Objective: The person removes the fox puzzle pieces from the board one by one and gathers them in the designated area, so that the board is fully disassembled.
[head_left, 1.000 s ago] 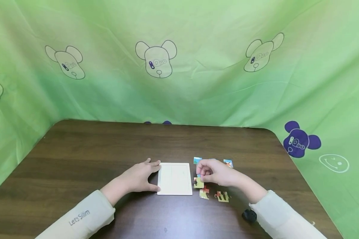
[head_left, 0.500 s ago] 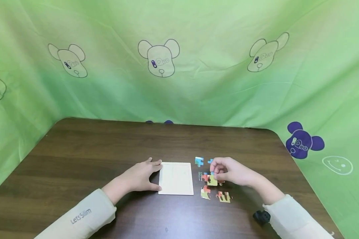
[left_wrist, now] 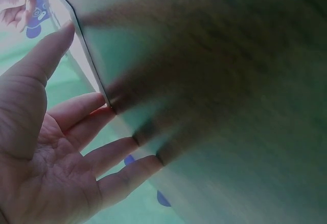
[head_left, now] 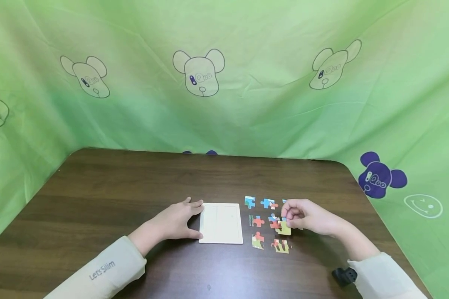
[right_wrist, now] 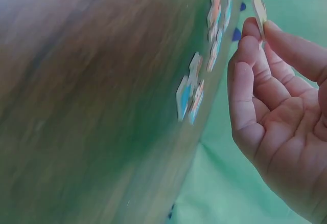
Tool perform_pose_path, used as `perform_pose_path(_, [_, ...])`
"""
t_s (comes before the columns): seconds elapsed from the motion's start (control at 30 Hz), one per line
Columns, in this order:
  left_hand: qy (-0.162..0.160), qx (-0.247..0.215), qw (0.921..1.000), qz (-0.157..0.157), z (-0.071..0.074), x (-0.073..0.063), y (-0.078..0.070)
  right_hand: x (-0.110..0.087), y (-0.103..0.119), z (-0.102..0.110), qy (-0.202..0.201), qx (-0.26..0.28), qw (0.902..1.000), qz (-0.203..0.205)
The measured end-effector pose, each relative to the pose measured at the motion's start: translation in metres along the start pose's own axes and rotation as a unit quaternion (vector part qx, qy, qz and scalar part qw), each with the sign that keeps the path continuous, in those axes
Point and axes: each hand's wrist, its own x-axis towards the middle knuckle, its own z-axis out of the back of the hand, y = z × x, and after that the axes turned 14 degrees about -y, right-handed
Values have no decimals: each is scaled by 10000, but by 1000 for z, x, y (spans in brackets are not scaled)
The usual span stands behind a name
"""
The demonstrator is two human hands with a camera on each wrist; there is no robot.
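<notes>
My right hand (head_left: pixel 310 216) pinches a yellow jigsaw piece (head_left: pixel 284 229) between thumb and fingertips, held above the loose pieces on the right. In the right wrist view the piece (right_wrist: pixel 259 4) stands edge-on, raised off the table. A pale, flat, square puzzle board (head_left: pixel 221 224) lies in front of me with a raised border. The spread fingers and thumb of my left hand (head_left: pixel 176 222) touch its left edge. In the left wrist view, those fingers (left_wrist: pixel 125 180) are straight, the board's edge (left_wrist: pixel 92 63) against the thumb and index finger.
Several jigsaw pieces lie in rough rows right of the board, among them a blue one (head_left: pixel 250 202), a red one (head_left: pixel 258 221) and a striped yellow one (head_left: pixel 282 246). My right hand hides part of them. A green printed curtain (head_left: pixel 224 116) borders the brown table (head_left: pixel 142 178).
My right hand has moved to the right with the yellow jigsaw piece, away from the board and across the loose pieces, uncovering those on the left. My left hand stays at the board's edge.
</notes>
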Motion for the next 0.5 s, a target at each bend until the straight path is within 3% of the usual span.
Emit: perform_pose_path(0.5, [30, -14, 10000, 74, 1, 0, -3, -17, -17, 17, 246, 280, 9993, 86])
